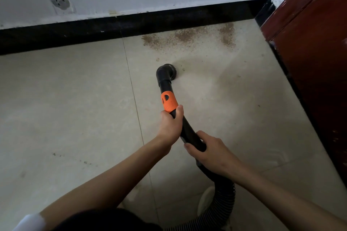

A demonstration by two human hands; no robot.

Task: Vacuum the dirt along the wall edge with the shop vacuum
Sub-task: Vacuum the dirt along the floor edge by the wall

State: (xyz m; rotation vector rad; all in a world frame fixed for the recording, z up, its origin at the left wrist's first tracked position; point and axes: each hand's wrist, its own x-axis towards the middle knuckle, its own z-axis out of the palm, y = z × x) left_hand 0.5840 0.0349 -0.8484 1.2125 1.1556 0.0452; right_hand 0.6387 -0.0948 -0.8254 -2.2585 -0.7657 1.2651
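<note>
Gripping the black plastic vacuum wand (187, 129) with both hands — left hand (170, 124) just below the orange collar (168, 101), right hand (210, 153) lower down, where the ribbed black hose (224, 199) begins; fingers of both closed around the tube. Round black nozzle (166, 72) rests on the pale tiled floor (75, 108), near but short of the brown gritty dirt (187, 36) — that lies along the black baseboard (112, 28), beside the reddish-brown wooden door (309, 43).
</note>
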